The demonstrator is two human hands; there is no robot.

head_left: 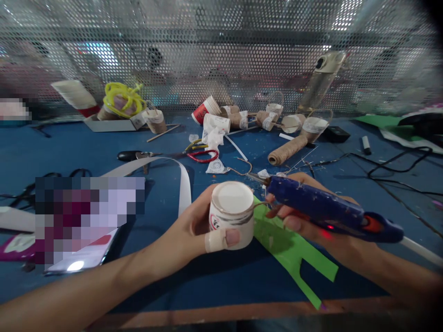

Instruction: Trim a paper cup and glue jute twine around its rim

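Observation:
My left hand (197, 226), its thumb wrapped in a beige bandage, is closed around a white paper cup (238, 230). The cup is bottom-up, its recessed round base facing me, with brown twine (260, 204) along the rim of that base. From the cup's right side the twine runs to the fingertips of my right hand (294, 223). That hand also grips a blue hot glue gun (318, 203), nozzle pointing left, just above and right of the cup. A red light glows on the gun's side. A white glue stick (422, 251) sticks out of its back end.
Green cut material (287, 244) lies under my hands. A phone (86, 249) and white strip (185, 184) are left. Behind lie red-handled scissors (204, 157), a twine roll (287, 150), twine-wrapped cups (238, 120) and a bottle (320, 83) before a perforated metal screen (221, 60). Black cables (391, 170) cross right.

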